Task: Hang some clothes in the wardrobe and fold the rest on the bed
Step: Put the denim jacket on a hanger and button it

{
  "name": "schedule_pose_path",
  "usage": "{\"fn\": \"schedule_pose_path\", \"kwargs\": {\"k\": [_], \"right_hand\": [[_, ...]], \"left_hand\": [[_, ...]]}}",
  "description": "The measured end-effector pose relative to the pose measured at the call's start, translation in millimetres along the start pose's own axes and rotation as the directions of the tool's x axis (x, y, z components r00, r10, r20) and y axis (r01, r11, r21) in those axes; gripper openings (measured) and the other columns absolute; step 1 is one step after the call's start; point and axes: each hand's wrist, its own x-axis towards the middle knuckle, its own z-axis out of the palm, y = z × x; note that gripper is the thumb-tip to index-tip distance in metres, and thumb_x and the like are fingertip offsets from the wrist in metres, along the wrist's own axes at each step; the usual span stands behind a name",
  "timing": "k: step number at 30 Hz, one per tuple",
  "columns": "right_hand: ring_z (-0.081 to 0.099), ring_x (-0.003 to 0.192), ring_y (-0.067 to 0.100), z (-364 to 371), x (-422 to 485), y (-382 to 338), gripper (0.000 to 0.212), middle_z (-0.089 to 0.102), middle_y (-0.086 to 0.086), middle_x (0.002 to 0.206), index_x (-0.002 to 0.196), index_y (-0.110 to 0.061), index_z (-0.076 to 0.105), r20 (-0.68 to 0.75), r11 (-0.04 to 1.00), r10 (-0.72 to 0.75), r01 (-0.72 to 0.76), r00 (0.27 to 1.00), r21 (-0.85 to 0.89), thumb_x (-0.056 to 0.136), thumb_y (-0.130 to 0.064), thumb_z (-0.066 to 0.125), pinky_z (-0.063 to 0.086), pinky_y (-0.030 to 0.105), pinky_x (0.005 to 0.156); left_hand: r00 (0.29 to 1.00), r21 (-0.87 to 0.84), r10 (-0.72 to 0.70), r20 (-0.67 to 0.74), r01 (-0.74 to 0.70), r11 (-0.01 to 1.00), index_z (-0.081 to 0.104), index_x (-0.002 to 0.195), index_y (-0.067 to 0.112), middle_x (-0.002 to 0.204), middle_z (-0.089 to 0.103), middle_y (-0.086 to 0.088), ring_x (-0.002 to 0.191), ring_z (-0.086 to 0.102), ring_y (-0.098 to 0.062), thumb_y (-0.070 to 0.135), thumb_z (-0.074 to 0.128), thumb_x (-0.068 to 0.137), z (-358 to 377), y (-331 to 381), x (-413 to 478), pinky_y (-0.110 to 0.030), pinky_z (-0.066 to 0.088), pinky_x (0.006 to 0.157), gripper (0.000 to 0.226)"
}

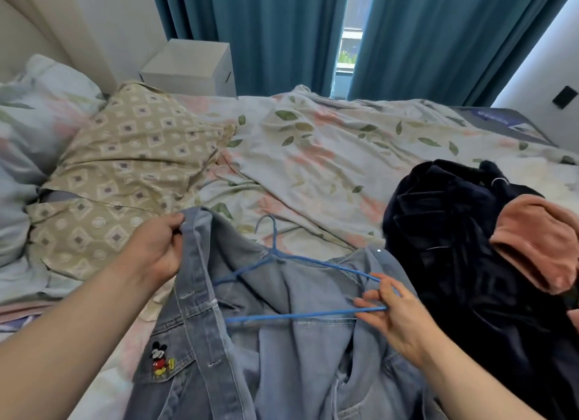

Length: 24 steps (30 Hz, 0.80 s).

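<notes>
Vanishing under denim jacket (282, 341): blue hanger (300, 316) left end.

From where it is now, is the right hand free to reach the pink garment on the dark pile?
Probably not right away. The right hand is pinching the blue hanger inside the denim jacket. The pink garment lies uncovered atop the dark clothes to its right, so the path looks open once the hanger is let go.

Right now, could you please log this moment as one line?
step: hangering | left hand: grips denim jacket placket | right hand: pinches blue hanger end
</notes>
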Motion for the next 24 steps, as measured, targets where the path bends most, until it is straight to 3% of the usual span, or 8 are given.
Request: {"fn": "schedule_pose_path", "kwargs": {"k": [3, 7, 11, 14, 16, 18, 21, 24], "right_hand": [[0.068, 0.068, 0.029, 38.5, 16.9, 33.3, 0.017, 0.058, 0.016, 0.084, 0.105, -0.014, 0.057, 0.014, 0.995, 0.077, -0.078, 0.997, 0.060, 0.106, -0.022, 0.041, 0.061, 0.035, 0.053], [0.054, 0.063, 0.021, 40.9, 33.9, 53.2, 0.016, 0.056, 0.010, 0.087, 0.100, -0.014, 0.058, 0.038, 0.897, -0.025, 0.039, 0.999, -0.441, 0.104, -0.026, 0.048, 0.054, 0.035, 0.055], [0.057, 0.096, 0.025, -6.7, 42.7, 45.7, 0.009, 0.064, 0.008, 0.102, 0.098, -0.012, 0.067, 0.000, 0.344, -0.583, 0.247, 0.812, -0.906, 0.090, -0.014, 0.063, 0.045, 0.035, 0.081], [0.043, 0.121, 0.040, -31.5, 51.9, 52.5, 0.052, 0.051, 0.020, 0.130, 0.132, -0.005, 0.055, -0.090, 0.207, -0.613, 0.049, 0.785, -0.977, 0.086, -0.021, 0.072, 0.038, 0.047, 0.100], [0.043, 0.125, 0.043, -35.4, 58.2, 53.1, 0.058, 0.052, 0.021, 0.135, 0.138, -0.006, 0.049, -0.170, 0.204, -0.558, -0.064, 0.812, -0.977, 0.090, -0.032, 0.066, 0.036, 0.049, 0.104], [0.049, 0.121, 0.044, -39.4, 66.6, 47.5, 0.049, 0.056, 0.019, 0.132, 0.135, -0.008, 0.051, -0.277, 0.241, -0.500, -0.175, 0.820, -0.955, 0.096, -0.037, 0.051, 0.039, 0.049, 0.099], [0.052, 0.117, 0.043, -44.4, 74.8, 39.1, 0.048, 0.058, 0.023, 0.130, 0.128, 0.000, 0.055, -0.326, 0.483, -0.332, -0.138, 0.885, -0.865, 0.103, -0.033, 0.030, 0.040, 0.044, 0.094], [0.060, 0.106, 0.039, -50.0, 77.5, 34.8, 0.040, 0.066, 0.019, 0.114, 0.119, 0.002, 0.063, -0.422, 0.778, -0.173, -0.139, 0.890, -0.612, 0.100, -0.029, 0.046, 0.048, 0.044, 0.096]], "left_hand": [[0.994, 0.053, 0.048, 0.100, -0.054, 0.997, 0.057, 0.088, 0.006, 0.065, 0.059, -0.008, 0.047, 0.057, -0.009, 0.009, 0.033, 0.104, 15.7, -15.7, -9.6, -0.017, 0.050, 0.046, 0.029], [0.993, 0.445, 0.041, 0.108, -0.085, 0.891, 0.052, 0.081, 0.013, 0.068, 0.049, -0.009, 0.053, 0.047, -0.014, 0.005, 0.040, 0.103, -1.8, -71.7, -5.7, -0.027, 0.040, 0.048, 0.026], [0.973, 0.848, 0.119, 0.198, -0.231, 0.478, 0.050, 0.071, 0.015, 0.061, 0.056, 0.005, 0.054, 0.051, -0.008, 0.015, 0.057, 0.097, -29.4, -120.0, -2.4, -0.023, 0.038, 0.049, 0.027], [0.924, 0.910, 0.119, 0.362, -0.379, 0.169, 0.060, 0.088, 0.022, 0.088, 0.066, 0.008, 0.083, 0.059, -0.009, 0.026, 0.073, 0.085, -40.3, -141.3, 0.9, -0.019, 0.044, 0.069, 0.013], [0.860, 0.869, 0.165, 0.482, -0.447, -0.211, 0.053, 0.084, 0.024, 0.086, 0.057, 0.010, 0.083, 0.057, -0.018, 0.041, 0.073, 0.073, -46.9, -151.9, 6.6, -0.032, 0.043, 0.069, 0.028], [0.754, 0.777, 0.300, 0.585, -0.416, -0.472, 0.055, 0.083, 0.023, 0.086, 0.058, 0.005, 0.081, 0.058, -0.027, 0.048, 0.070, 0.060, -49.5, -153.6, 11.7, -0.038, 0.041, 0.066, 0.038], [0.783, 0.839, 0.402, 0.476, -0.265, -0.476, 0.062, 0.095, 0.024, 0.101, 0.066, 0.002, 0.092, 0.062, -0.028, 0.060, 0.066, 0.058, -52.7, -142.4, 16.6, -0.040, 0.047, 0.073, 0.052], [0.930, 0.900, 0.221, 0.294, -0.192, -0.391, 0.061, 0.104, 0.032, 0.112, 0.065, 0.012, 0.104, 0.062, -0.019, 0.071, 0.049, 0.062, -68.4, -140.5, 24.5, -0.035, 0.052, 0.078, 0.059]]}}
